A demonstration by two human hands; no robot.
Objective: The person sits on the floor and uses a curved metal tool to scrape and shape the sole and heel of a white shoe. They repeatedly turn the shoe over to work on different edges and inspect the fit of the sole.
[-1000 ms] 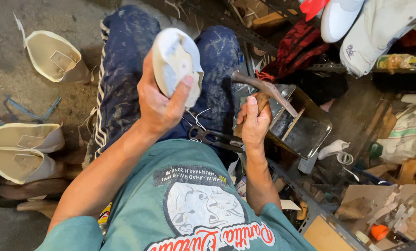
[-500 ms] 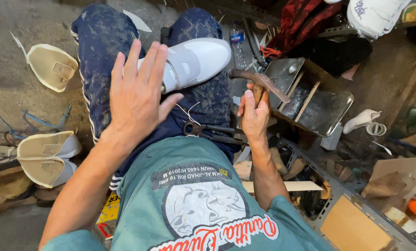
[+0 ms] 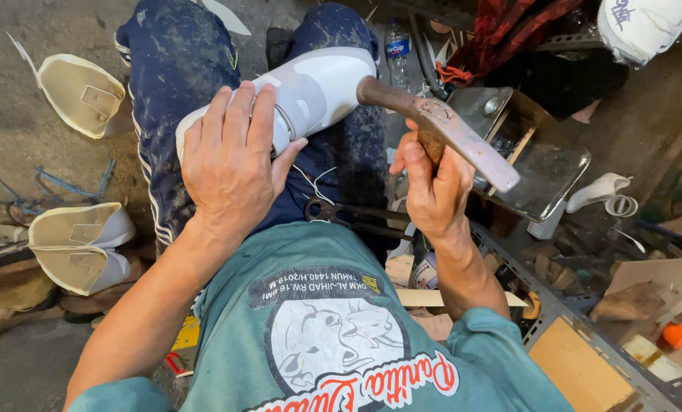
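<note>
A white and grey shoe upper lies on its side across my lap, over dark blue speckled trousers. My left hand presses flat on its near end and holds it down. My right hand grips the wooden handle of a rusty brown hammer. The hammer's round face touches the far right side of the shoe. A pair of dark pliers rests on my lap between my two hands.
Cream shoe uppers lie on the floor at the left and lower left. A metal tray stands right of my knee, a plastic bottle beyond it. Cardboard and scraps crowd the lower right.
The shoe went from raised upright in my left hand to lying across my lap. My left hand now presses on it. The hammer swung up against its side.
</note>
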